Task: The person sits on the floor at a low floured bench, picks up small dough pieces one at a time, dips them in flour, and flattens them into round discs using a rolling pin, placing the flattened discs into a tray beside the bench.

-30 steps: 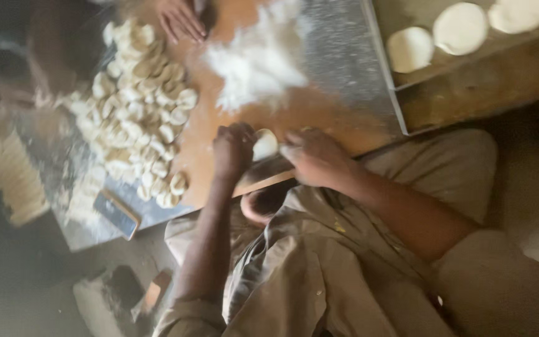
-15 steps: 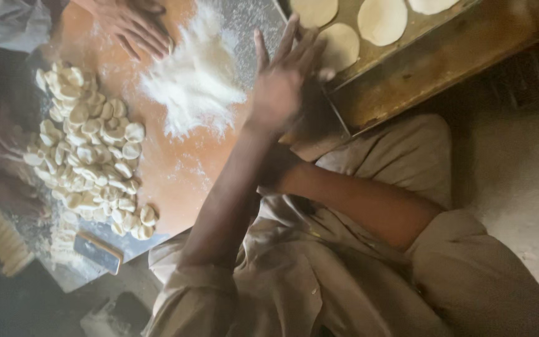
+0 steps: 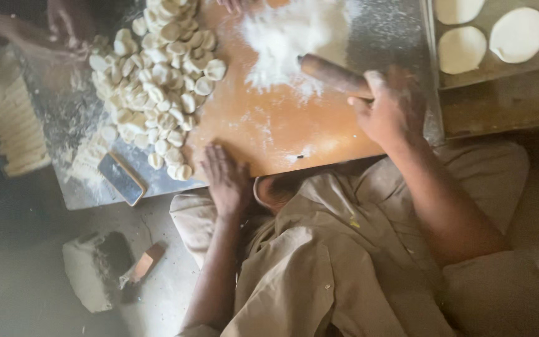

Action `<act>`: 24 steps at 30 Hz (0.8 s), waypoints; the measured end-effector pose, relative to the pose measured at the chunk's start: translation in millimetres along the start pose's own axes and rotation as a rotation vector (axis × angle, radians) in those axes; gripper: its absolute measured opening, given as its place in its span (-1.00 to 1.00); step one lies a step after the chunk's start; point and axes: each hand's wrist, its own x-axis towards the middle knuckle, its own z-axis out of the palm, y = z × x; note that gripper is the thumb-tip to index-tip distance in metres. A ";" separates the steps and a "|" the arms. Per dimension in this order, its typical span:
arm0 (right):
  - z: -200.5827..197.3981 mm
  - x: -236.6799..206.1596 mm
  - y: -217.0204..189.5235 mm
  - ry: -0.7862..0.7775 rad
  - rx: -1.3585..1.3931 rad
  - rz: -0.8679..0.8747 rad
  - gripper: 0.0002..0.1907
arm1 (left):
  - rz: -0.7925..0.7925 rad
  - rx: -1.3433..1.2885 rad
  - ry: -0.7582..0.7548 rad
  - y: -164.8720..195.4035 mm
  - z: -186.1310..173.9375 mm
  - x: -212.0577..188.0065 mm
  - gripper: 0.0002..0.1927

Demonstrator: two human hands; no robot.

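Right hand (image 3: 391, 106) brought back from tray at 1 o'clock, now closed around rolling pin (image 3: 334, 76). Left hand (image 3: 226, 178) laid flat, empty, on board (image 3: 282, 134). Rolling step judged; dough piece (image 3: 182, 171) to be fetched from 10 o'clock.

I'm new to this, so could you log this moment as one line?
right hand: grips rolling pin | left hand: flat on wooden board | nearby: dough pieces, flour pile

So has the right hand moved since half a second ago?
Yes. The right hand has come back from the tray of flat dough rounds to the wooden board and now grips the rolling pin beside the flour pile.
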 end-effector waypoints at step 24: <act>-16.3 -10.2 -42.1 -0.489 0.478 -0.406 -0.58 | -0.374 -0.094 -0.030 -6.0 -47.7 68.9 -0.81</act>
